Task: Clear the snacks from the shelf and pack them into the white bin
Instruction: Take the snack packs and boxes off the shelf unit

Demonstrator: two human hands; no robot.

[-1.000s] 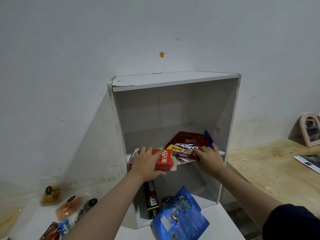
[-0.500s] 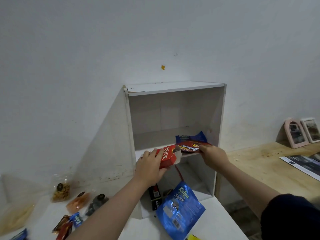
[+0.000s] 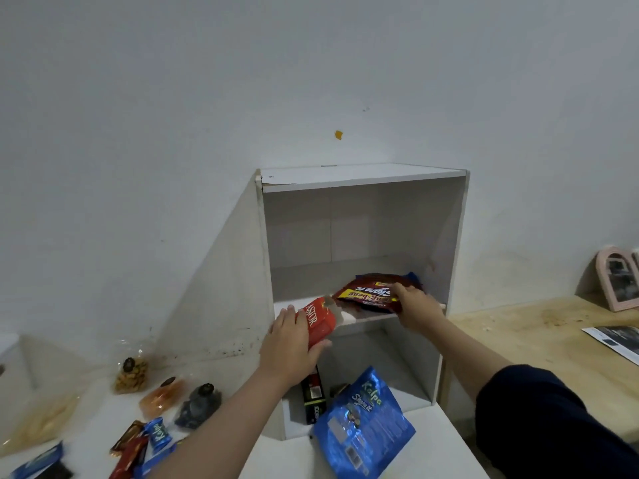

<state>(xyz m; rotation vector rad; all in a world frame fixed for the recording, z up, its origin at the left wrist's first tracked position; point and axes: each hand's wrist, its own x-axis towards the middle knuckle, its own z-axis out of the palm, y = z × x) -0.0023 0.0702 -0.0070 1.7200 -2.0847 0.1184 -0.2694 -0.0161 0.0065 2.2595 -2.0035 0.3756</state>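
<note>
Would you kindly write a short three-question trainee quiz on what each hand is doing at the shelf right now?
1. True or false: the left hand holds the red Astor box.
2. Which does the right hand grip on the middle shelf? A) dark red pouch B) blue Kalpa bag
3. Fill in: the blue Kalpa bag lies ___ the middle shelf.

Key: 1 true; 2 A; 3 below.

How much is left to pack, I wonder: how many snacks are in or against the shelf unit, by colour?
Red: 2, the ASTOR box in the left hand and the dark red packet in the right hand.
Blue: 2, the blue packet behind it and the Kalpa pouch.
Black: 1, the black box in the lower compartment.
Total: 5, plus one unclear small item.
</note>
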